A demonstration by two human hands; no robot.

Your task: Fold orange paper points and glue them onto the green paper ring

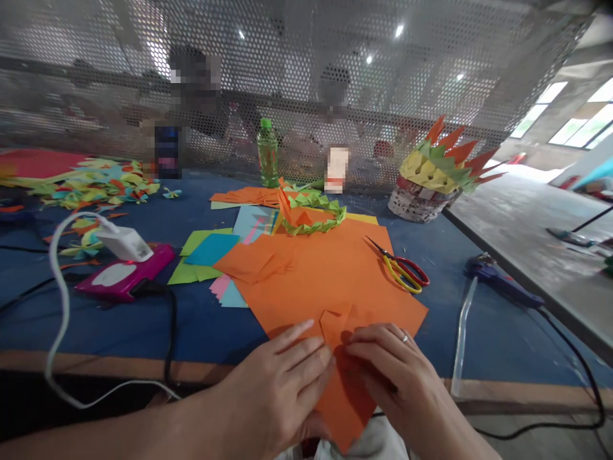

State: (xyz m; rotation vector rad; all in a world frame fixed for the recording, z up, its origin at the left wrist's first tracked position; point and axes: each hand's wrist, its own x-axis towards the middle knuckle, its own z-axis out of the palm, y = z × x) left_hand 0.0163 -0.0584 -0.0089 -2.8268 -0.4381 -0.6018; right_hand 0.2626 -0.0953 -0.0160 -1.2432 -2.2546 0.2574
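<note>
left hand point(285, 377): I see it holding the folded sheet point(345, 409);
right hand point(405, 364): fingers bent at sheet's right side; grip I can't tell;
sheet: between hands, past table point(215, 335) edge;
scissors point(385, 254): on orange paper point(311, 275)

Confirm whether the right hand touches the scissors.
Apart: the head view shows the orange paper sheet between the right hand and the red-and-yellow scissors.

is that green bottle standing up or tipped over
Upright: the green plastic bottle stands vertically, its green cap at the top.
</note>
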